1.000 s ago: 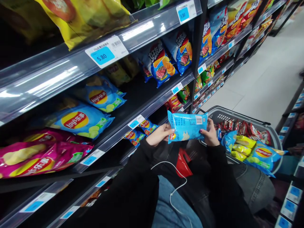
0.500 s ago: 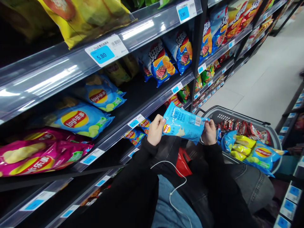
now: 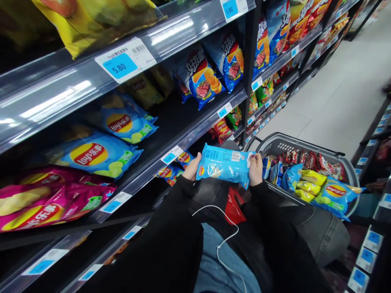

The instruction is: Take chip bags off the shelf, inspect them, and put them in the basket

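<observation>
A light blue bag of chips (image 3: 224, 165) is stretched between my two hands above my lap, its printed back with a barcode facing up. My left hand (image 3: 193, 167) grips the bag's left end, the fingers partly hidden beneath it. At the opposite end, my right hand (image 3: 255, 169) is closed on the bag's edge, thumb on top. Just right of that hand sits a grey shopping basket (image 3: 352, 167). Inside it lie a blue Lay's bag (image 3: 336, 194), yellow packets (image 3: 310, 185) and several red-and-white snack packets (image 3: 320, 165).
Left of me, a shelf holds blue Lay's bags (image 3: 91, 154), magenta chip bags (image 3: 45, 203) and dark blue chip bags (image 3: 201, 81). Its clear price rail (image 3: 195, 138) runs close by my left hand. A tiled aisle floor (image 3: 324, 89) extends beyond the basket; another shelf edge (image 3: 371, 240) borders the right.
Both hands have shifted slightly left and lower with the chip bag, which now lies more level. The camera view has moved a little, and the basket's contents look the same.
</observation>
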